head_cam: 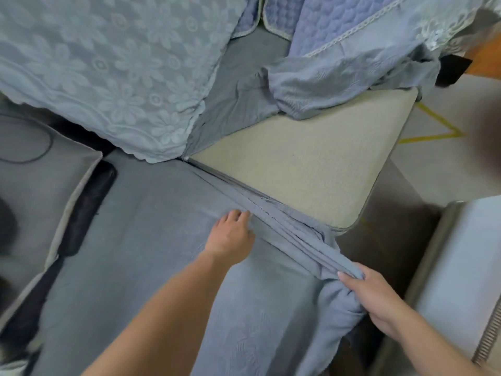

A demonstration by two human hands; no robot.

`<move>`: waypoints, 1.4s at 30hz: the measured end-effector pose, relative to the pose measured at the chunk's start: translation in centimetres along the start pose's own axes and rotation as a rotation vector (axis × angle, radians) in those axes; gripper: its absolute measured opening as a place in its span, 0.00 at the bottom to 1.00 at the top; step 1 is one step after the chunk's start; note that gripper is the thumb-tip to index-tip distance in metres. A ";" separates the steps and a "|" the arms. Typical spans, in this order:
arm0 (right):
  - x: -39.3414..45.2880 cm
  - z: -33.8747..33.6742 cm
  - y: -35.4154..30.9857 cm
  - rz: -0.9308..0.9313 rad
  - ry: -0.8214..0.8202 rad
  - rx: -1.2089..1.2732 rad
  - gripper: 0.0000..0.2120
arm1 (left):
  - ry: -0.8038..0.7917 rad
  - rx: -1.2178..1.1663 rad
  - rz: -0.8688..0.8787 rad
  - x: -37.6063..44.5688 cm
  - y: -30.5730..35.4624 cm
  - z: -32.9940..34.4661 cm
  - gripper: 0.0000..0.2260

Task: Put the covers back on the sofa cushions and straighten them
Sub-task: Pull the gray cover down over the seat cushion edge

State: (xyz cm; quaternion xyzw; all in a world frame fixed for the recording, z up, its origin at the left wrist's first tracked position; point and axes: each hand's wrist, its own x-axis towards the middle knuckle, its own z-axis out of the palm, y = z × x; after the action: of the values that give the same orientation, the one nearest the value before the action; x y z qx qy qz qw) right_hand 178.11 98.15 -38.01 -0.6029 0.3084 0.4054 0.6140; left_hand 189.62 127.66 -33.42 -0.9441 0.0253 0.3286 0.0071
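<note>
A grey-blue cover [151, 240] lies over the near seat cushion, and its edge is gathered into a stretched band of folds [292, 234] along the gap. My right hand [376, 299] grips the end of that band at the cushion's front corner. My left hand [233, 237] lies on top of the cover beside the band, with its fingertips pressing into the fabric at the gap. Beyond the gap sits a bare beige seat cushion [311, 164]. A second grey-blue cover [325, 80] lies bunched at the beige cushion's far end.
A pale lace throw [108, 71] hangs over the sofa back at upper left. A quilted lilac pad with lace trim [333, 20] lies at the top. A grey cushion [35, 185] is at left with a dark gap beside it. Floor and a pale cabinet [461, 267] are at right.
</note>
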 end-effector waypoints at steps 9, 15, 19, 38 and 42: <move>2.4 1.9 -1.5 0.075 -0.126 0.116 0.20 | -0.184 0.157 0.078 5.1 -2.5 -1.8 0.25; -1.8 3.1 -3.0 0.075 -0.425 0.073 0.29 | -0.018 0.232 0.175 7.7 -3.3 -1.7 0.24; -5.2 3.7 -4.7 0.152 -0.621 0.190 0.45 | 0.080 0.113 0.565 6.1 -3.1 -2.5 0.21; -8.1 6.8 -1.0 0.336 -0.684 -0.021 0.14 | -0.502 0.311 0.397 0.5 1.7 -7.9 0.27; -7.8 3.7 0.0 0.336 -0.286 0.070 0.04 | -0.526 0.485 0.319 1.6 2.7 -7.4 0.08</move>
State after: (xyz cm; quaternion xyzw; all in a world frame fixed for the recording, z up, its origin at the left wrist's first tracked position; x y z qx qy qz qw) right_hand 173.94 100.83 -30.93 -0.4578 0.3282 0.5722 0.5960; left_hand 195.34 124.70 -28.66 -0.7829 0.2459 0.5407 0.1851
